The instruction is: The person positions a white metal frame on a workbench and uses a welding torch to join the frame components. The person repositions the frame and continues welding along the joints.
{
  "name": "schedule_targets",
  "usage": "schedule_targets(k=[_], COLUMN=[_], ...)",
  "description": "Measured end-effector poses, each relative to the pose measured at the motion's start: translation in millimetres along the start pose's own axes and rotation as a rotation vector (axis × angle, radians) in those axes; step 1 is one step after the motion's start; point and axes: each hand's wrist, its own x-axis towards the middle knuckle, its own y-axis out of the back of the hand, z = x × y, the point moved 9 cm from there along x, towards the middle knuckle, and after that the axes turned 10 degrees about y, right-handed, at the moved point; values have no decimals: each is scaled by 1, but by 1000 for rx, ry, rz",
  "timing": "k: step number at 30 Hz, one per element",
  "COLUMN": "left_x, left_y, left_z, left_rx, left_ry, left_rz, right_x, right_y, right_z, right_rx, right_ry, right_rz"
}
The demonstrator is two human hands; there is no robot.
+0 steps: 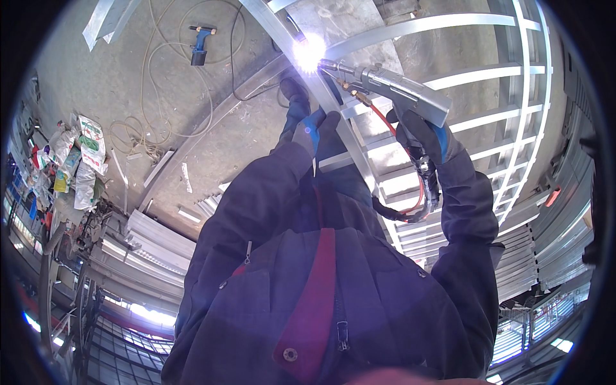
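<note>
In my gloved right hand (423, 138) is a silver welding gun (401, 90), its nozzle pointing left at the metal frame (350, 138). A dazzling white arc (308, 52) burns at the nozzle's tip, on a long bar of the frame, and its glare hides the joint. A red hose (383, 119) and a black-wrapped cable (425, 173) run from the gun past my right wrist. My left hand (317, 131), in a grey and blue glove, is closed against the frame's long bar, below the arc. What its fingers hold, if anything, is hidden.
Several crossbars and curved rails (523, 83) of the frame spread out on the right. A blue rivet tool (200, 45) lies on the concrete floor, among thin looping hoses (146, 96). Plastic bags (90, 151) are piled at left, near stacked metal profiles (157, 240).
</note>
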Motion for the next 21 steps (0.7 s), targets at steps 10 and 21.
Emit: schedule_targets(k=[10, 21], left_x=[1, -1], left_y=[0, -4], left_z=[1, 11], left_rx=[29, -59], left_ry=[-17, -52], left_rz=[-21, -48], right_x=[-4, -9], right_y=[-5, -2], right_z=[-11, -1], right_rx=[-105, -75], right_ry=[44, -66], right_rz=[-12, -12])
